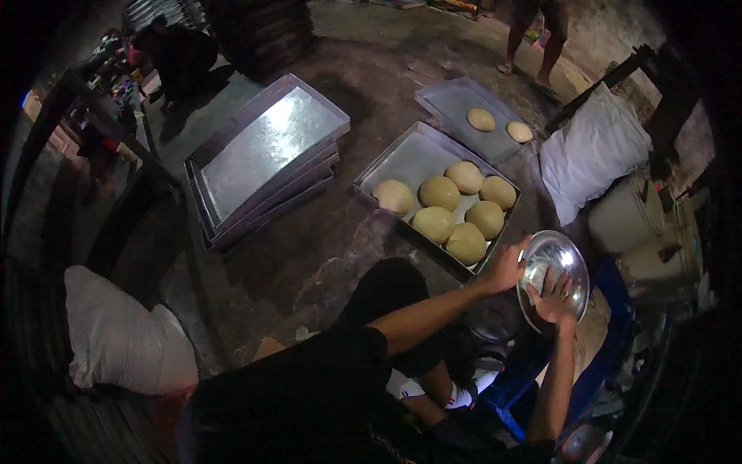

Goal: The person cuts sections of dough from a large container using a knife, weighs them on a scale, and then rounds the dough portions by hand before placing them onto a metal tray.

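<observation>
A round shiny metal bowl [558, 259] is held up at the right of the lower middle. My left hand [508, 264] grips its left rim. My right hand [553, 300] lies inside the bowl with its fingers spread. Just beyond my left hand is a deep metal tray [394, 160] holding several round dough balls [439, 193]. Behind it a second tray [449, 98] bears two smaller dough pieces [481, 120]. Under the bowl is a blue-rimmed container [508, 420] with pale material in it.
Stacked metal trays [265, 155] lie left of the dough. A white sack [127, 332] is at lower left, another [591, 155] at right beside buckets [624, 214]. One crouching person [174, 58] is at upper left; another person's legs [549, 46] show at upper right.
</observation>
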The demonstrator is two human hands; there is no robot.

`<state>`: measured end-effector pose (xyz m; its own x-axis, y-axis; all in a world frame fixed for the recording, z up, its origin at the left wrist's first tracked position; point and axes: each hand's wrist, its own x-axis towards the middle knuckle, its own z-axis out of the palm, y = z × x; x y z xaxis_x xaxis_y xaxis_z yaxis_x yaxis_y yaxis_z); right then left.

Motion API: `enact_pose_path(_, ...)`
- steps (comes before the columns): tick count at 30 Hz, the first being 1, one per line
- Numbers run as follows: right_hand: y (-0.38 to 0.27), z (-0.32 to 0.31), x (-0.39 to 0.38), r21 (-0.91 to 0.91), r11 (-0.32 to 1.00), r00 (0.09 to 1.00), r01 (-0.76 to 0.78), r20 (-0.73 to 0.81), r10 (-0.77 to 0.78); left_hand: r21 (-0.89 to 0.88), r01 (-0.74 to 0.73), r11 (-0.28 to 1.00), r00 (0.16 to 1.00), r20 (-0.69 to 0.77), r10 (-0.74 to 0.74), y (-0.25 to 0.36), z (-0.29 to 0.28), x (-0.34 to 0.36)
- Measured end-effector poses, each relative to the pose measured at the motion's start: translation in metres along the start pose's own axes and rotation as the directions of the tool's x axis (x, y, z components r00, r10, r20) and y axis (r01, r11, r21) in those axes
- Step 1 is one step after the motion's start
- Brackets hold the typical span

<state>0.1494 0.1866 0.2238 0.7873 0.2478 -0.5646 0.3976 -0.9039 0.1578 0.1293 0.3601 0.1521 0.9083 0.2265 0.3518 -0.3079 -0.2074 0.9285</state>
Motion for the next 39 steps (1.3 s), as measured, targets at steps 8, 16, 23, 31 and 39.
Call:
enact_pose_path(8,-0.012,-0.002,-0.009,0.626,0.671,0.884,0.397,-0.066,-0.462,0.08,0.038,0.996,0.995,-0.094,-0.031,0.003,-0.009,-0.004)
enact_pose_path(16,-0.032,0.036,-0.14,0.723,-0.515,0.781,0.46,-0.606,-0.153,-0.389,0.144,0.91,0.982,-0.054,-0.179,0.142,0.057,-0.084)
enact_pose_path(23,-0.067,0.107,-0.233,0.668,-0.118,0.638,0.735,-0.623,0.453,-0.465,0.357,0.81,0.934,0.192,-0.301,0.18,0.098,-0.156)
enact_pose_path(31,0.053,0.207,-0.314,0.983,0.121,0.441,0.139,-0.171,0.881,-0.033,0.15,0.988,0.438,0.898,-0.036,0.132,0.193,-0.125)
enact_pose_path(39,0.101,0.295,-0.291,0.782,0.256,0.316,-0.568,-0.08,0.945,-0.067,-0.779,0.624,-0.039,0.998,0.057,0.041,0.346,-0.181)
